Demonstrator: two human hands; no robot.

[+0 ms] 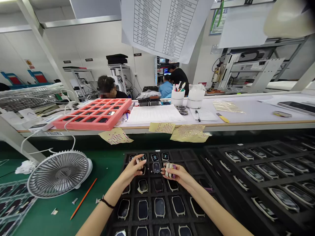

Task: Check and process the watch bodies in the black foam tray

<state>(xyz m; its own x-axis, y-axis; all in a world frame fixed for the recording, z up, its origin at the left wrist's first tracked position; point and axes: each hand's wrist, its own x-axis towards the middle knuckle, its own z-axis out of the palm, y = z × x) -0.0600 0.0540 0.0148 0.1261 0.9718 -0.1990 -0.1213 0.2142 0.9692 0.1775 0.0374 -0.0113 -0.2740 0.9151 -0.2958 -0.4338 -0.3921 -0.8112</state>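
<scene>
Over the far left part of a black foam tray (pixel 151 193), my left hand (pixel 131 168) is closed, thumb and fingers pinching what looks like a pale smartwatch case (pixel 138 161) seen edge-on. To its right, my right hand (pixel 180 175) grips several smartwatch cases (pixel 169 170) stacked side by side, most of them pale and one purple. Smartwatches without straps lie in the tray's square pockets. Between my hands sits a watch (pixel 156 167) with a dark screen, and just behind it a watch (pixel 155 157) has its screen lit.
More black trays of watches (pixel 253 173) are stacked at right. A grey fan (pixel 64 173) and an orange stick (pixel 83 199) lie left on the green mat. On the shelf ahead stand a pink foam tray (pixel 113 123), papers (pixel 157 113) and a pen cup (pixel 177 97). People work beyond.
</scene>
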